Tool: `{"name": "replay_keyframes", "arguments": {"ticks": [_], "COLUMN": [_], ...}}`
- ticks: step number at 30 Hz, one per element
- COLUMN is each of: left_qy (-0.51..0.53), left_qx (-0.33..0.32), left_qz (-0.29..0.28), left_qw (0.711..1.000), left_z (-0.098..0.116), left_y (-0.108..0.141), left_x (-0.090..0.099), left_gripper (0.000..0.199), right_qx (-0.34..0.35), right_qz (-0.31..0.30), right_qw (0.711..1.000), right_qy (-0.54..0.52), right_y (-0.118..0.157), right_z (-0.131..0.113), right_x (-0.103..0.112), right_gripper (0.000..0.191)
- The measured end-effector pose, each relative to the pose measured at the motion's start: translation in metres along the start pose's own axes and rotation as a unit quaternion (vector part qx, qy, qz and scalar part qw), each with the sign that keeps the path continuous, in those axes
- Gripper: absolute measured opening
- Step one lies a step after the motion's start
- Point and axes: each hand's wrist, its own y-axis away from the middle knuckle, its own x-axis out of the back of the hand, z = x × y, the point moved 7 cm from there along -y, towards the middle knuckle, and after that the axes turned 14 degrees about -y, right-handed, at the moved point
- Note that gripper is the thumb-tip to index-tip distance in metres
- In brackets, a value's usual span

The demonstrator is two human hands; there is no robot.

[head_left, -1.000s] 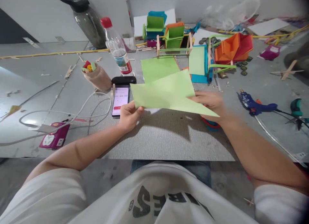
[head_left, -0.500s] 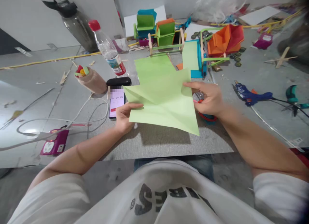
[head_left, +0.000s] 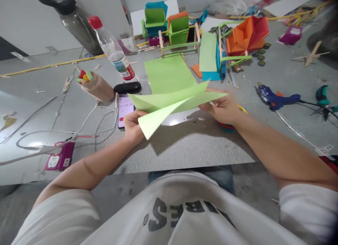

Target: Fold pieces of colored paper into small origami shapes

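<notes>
A light green sheet of paper (head_left: 161,112) is held up over the grey table, curled so that its near edge rolls over. My left hand (head_left: 134,127) pinches it at the left side, beside a phone (head_left: 124,112) showing a timer. On the other side my right hand (head_left: 221,105) grips the sheet's right edge, with the fingertips partly behind the paper. Flat on the table beyond it lies a second green sheet (head_left: 171,72). A red and blue-green round thing (head_left: 227,127) is mostly hidden under my right wrist.
Behind stand green paper boxes (head_left: 179,28) and an orange paper box (head_left: 245,37) on stick frames. To the left are a plastic bottle (head_left: 113,47), a stick cup (head_left: 97,86) and a purple power socket (head_left: 60,156). A blue glue gun (head_left: 277,98) with its cord lies right.
The held sheet has gone from fairly flat to curled, its near right corner swinging over to the left. Both hands keep their hold, and more of the sheet on the table shows.
</notes>
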Motion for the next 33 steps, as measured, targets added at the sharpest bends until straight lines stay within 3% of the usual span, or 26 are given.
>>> {"name": "replay_keyframes", "arguments": {"ticks": [4, 8, 12, 17, 21, 27, 33], "left_qy": [-0.004, 0.015, 0.012, -0.065, -0.058, -0.047, -0.008], "left_qx": [-0.008, -0.003, -0.022, -0.014, -0.053, -0.07, -0.044], "left_qz": [-0.004, -0.009, 0.02, 0.043, 0.014, 0.002, -0.095], "left_qw": [1.0, 1.0, 0.999, 0.997, 0.997, 0.996, 0.994], "left_z": [-0.001, -0.007, -0.001, 0.009, 0.018, 0.016, 0.018], "left_y": [0.0, 0.0, -0.002, -0.001, -0.001, 0.002, -0.001], "left_x": [0.001, -0.003, -0.004, -0.001, -0.006, -0.008, -0.011], "left_gripper": [0.06, 0.065, 0.073, 0.078, 0.084, 0.067, 0.082], "right_qx": [-0.03, -0.035, -0.065, -0.148, -0.189, -0.178, -0.115], "right_qz": [0.111, 0.157, 0.158, 0.149, 0.129, 0.187, 0.182], "right_qw": [0.992, 0.984, 0.983, 0.972, 0.969, 0.956, 0.97], "right_qy": [-0.044, -0.074, -0.068, -0.102, -0.09, -0.138, -0.109], "right_y": [0.006, 0.008, 0.008, 0.011, 0.011, 0.013, 0.009], "right_z": [0.013, 0.014, 0.016, 0.024, 0.02, 0.018, 0.011], "right_x": [0.0, 0.001, 0.002, -0.002, -0.008, -0.006, 0.0], "right_gripper": [0.068, 0.07, 0.072, 0.093, 0.067, 0.084, 0.058]}}
